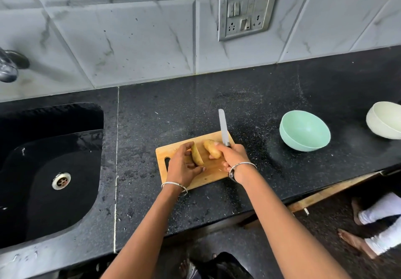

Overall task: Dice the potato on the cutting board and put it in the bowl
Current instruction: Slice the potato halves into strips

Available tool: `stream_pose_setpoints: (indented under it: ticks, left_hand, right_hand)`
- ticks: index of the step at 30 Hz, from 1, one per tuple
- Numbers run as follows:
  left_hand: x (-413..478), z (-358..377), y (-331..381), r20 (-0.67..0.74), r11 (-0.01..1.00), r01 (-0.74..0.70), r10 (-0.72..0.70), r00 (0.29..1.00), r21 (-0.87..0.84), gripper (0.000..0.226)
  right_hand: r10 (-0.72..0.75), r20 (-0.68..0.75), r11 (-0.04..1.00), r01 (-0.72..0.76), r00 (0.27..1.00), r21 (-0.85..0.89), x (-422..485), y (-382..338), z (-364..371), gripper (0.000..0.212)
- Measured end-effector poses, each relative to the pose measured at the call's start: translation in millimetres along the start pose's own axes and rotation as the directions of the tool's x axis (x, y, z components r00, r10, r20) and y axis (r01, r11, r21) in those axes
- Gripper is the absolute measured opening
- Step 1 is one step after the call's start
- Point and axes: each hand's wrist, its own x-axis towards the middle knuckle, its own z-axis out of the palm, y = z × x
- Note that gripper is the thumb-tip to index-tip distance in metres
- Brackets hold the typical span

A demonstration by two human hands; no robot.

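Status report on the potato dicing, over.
Left grip holds one potato half; right grip holds knife, touching other half. Nothing diced; green bowl empty, way clear.

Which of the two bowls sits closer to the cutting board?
The mint-green bowl, just right of the cutting board; the cream bowl stands farther right, at the picture's edge.

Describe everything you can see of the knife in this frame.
The knife has a long, narrow, pale grey blade with a rounded tip, metal by its look. Only a bit of dark handle shows; the right hand grips the rest. The blade points away from the person, toward the wall, past the far edge of the cutting board, just right of a potato half. It is cutting nothing; whether it touches the board cannot be told.
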Motion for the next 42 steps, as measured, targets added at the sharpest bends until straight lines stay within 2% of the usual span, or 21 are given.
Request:
stream_pose_setpoints:
  ticks: [2,4,6,9,12,16,19,21,23,26,32,37,42]
  left_hand:
    - [0.4,-0.9,1.8,-0.014,1.000,0.003,-0.003,1.000,0.028,0.083]
    - [0.4,-2.1,2.8,-0.030,0.998,-0.002,0.004,1.000,0.061,0.083]
    - [1.7,-4.3,3.2,-0.039,0.994,-0.015,0.019,0.999,0.105,0.084]
    - [4.8,-7.6,6.4,-0.017,0.968,-0.025,0.030,0.999,0.249,0.083]
    - [7.2,-7.2,9.4,0.000,0.922,-0.022,0.024,1.000,0.387,0.083]
    - [11.4,-4.1,9.4,0.018,0.871,-0.040,0.036,0.999,0.490,0.081]
    - [11.9,-3.6,9.0,0.050,0.842,-0.067,0.048,0.998,0.536,0.079]
    - [12.2,-5.1,7.6,0.054,0.850,-0.065,0.043,0.998,0.522,0.079]
    - [11.5,-7.1,6.9,0.056,0.863,-0.056,0.032,0.998,0.503,0.081]
    - [9.2,-8.1,7.7,0.032,0.882,-0.033,0.020,0.999,0.471,0.085]
    - [6.6,-6.2,13.5,-0.026,0.907,-0.018,0.031,0.999,0.421,0.067]
    - [4.6,-2.1,16.1,-0.054,0.918,0.048,-0.029,0.998,0.395,0.059]
    - [5.1,0.2,14.6,-0.048,0.905,0.033,-0.013,0.999,0.424,0.050]
  right_hand:
    - [0.101,0.048,0.990,-0.105,0.994,0.098,0.3,-0.3,-4.5,0.023]
    - [0.106,0.036,0.993,-0.107,0.994,0.048,3.5,4.1,-8.2,0.027]
    - [0.027,-0.017,0.993,-0.029,0.999,-0.117,6.7,9.7,-9.0,0.034]
    - [-0.097,-0.082,0.940,0.064,0.992,-0.336,8.5,13.7,-5.1,0.036]
    - [-0.156,-0.120,0.900,0.091,0.980,-0.425,9.7,17.8,-1.9,0.032]
    - [-0.235,-0.126,0.831,0.132,0.964,-0.541,5.0,20.6,-1.2,0.030]
    - [-0.386,-0.135,0.757,0.230,0.913,-0.612,-10.1,22.0,-0.4,0.024]
    - [-0.453,-0.066,0.715,0.319,0.889,-0.622,-23.4,24.7,3.3,0.028]
    - [-0.447,0.037,0.674,0.364,0.894,-0.642,-36.6,29.6,7.6,0.036]
    - [-0.363,0.110,0.631,0.331,0.925,-0.701,-48.5,40.9,12.4,0.040]
    - [-0.273,0.123,0.594,0.268,0.954,-0.758,-56.1,52.1,14.7,0.044]
    - [-0.272,0.137,0.589,0.277,0.952,-0.759,-57.7,48.6,14.6,0.048]
    - [-0.275,0.168,0.571,0.301,0.947,-0.764,-57.3,45.2,12.7,0.045]
